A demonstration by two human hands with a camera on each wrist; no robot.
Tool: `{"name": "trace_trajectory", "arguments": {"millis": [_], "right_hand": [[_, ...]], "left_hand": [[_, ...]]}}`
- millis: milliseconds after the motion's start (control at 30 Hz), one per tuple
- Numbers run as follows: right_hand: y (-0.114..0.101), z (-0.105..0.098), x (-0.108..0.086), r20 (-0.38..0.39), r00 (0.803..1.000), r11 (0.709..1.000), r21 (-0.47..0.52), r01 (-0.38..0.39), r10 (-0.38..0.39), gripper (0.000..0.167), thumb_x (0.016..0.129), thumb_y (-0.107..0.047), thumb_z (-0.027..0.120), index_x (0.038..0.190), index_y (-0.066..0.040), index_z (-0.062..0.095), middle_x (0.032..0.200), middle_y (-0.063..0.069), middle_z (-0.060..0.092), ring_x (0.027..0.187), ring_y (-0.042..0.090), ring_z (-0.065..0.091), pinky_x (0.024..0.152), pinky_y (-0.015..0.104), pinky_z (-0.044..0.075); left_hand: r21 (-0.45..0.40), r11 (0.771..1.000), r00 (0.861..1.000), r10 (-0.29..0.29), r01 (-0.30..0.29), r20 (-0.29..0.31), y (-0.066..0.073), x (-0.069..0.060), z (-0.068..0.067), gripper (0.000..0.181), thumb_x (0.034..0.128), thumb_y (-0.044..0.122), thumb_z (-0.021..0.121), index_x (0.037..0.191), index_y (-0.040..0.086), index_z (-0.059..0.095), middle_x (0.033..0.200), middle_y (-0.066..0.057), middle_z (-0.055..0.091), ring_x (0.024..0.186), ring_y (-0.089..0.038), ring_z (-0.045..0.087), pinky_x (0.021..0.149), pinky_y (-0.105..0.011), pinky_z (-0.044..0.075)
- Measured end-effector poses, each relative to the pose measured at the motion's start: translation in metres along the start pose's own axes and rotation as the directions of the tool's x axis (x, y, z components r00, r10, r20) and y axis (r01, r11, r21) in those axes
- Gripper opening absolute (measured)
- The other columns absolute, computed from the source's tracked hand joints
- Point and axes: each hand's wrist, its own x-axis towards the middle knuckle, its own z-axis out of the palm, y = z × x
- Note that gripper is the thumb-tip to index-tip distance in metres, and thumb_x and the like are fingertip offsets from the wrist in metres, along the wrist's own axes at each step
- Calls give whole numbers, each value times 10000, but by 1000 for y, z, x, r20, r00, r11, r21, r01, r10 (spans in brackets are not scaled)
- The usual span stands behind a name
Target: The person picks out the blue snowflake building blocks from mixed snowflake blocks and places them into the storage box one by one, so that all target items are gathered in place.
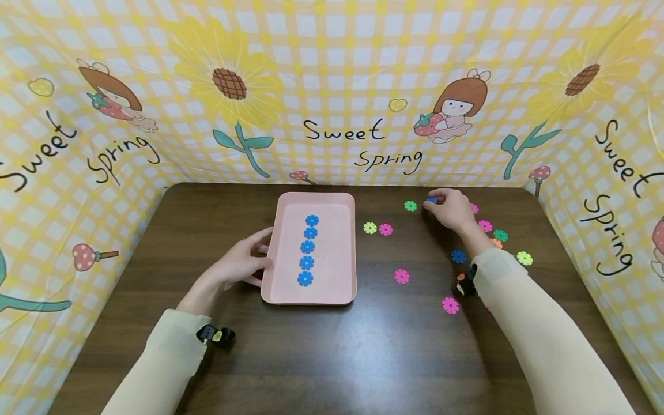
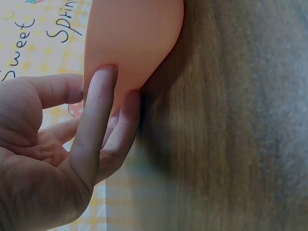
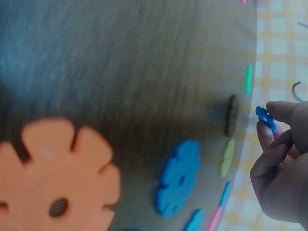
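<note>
Head feed: five blue discs [image 1: 307, 247] lined the tray [image 1: 334, 271], the right hand [image 1: 450, 210] off to its right. Left wrist: the left hand [image 2: 62, 163], fingers extended, touched its outside. Right wrist: another disc [image 3: 266, 119], pinched in fingertips (lightest grip best, I judged).

Tray [image 1: 334, 253] smooth matt plas.; discs [image 1: 307, 247] plas.; tbl [image 1: 373, 351] glossy wood-look.
</note>
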Motion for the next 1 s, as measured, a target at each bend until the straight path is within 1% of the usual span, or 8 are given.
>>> {"name": "trace_trajectory", "arguments": {"millis": [167,300,367,533,600,733,833,1000], "right_hand": [[-14,5,-5,16,997,997,16,75,-75,423,1015,-280,678,1357,-32,657,1234,203,685,1162,379,621,969,559,504],[-28,12,-13,49,990,991,36,128,-130,414,1013,-278,686,1359,-51,660,1195,156,695,1118,354,628,871,509,523],[-35,15,-17,68,985,987,48,155,-158,413,1014,-288,687,1359,-62,661,1165,123,695,981,325,630,769,455,510],[-54,25,-29,98,962,965,95,244,-253,394,995,-271,719,1328,-62,683,1107,81,704,856,277,621,676,372,465],[-61,30,-34,106,952,955,109,275,-287,376,985,-262,735,1307,-72,699,1096,61,714,883,244,635,680,351,464],[-74,39,-46,138,933,938,149,313,-333,335,978,-257,745,1283,-122,722,1072,9,718,641,177,505,577,312,388],[-83,45,-54,160,917,922,199,332,-365,315,977,-244,746,1275,-145,731,1083,1,723,581,157,444,540,290,378],[-95,59,-65,189,891,897,254,362,-413,315,970,-249,758,1266,-143,744,1100,-6,729,592,183,493,519,296,411]], "left_hand": [[7,1000,1000,-6,6,-5,0,0,1,826,975,21,610,1675,201,210,1392,-291,443,995,-341,681,672,-475,636],[11,1000,1000,-6,6,-7,1,-1,1,829,975,25,611,1676,199,204,1395,-293,442,990,-334,679,665,-471,636],[12,1000,1000,-5,5,-8,1,-1,1,830,974,23,610,1676,197,203,1394,-294,446,990,-335,679,659,-470,635],[11,1000,1000,0,1,-9,1,-1,1,832,970,20,610,1676,191,203,1388,-294,452,990,-334,679,655,-471,635],[12,1000,1000,-1,1,-10,2,-2,1,832,970,20,610,1676,191,203,1388,-294,452,987,-334,681,657,-470,635],[14,1000,1000,-3,3,-11,2,-2,1,832,970,22,610,1676,193,205,1390,-294,453,995,-338,683,661,-468,636],[14,1000,1000,-2,2,-9,2,-2,1,829,973,24,608,1676,195,204,1394,-294,451,1008,-343,680,664,-470,636],[10,1000,1000,-1,1,-7,2,-2,1,825,977,23,608,1676,192,204,1394,-298,445,1013,-350,677,667,-474,636]]}}
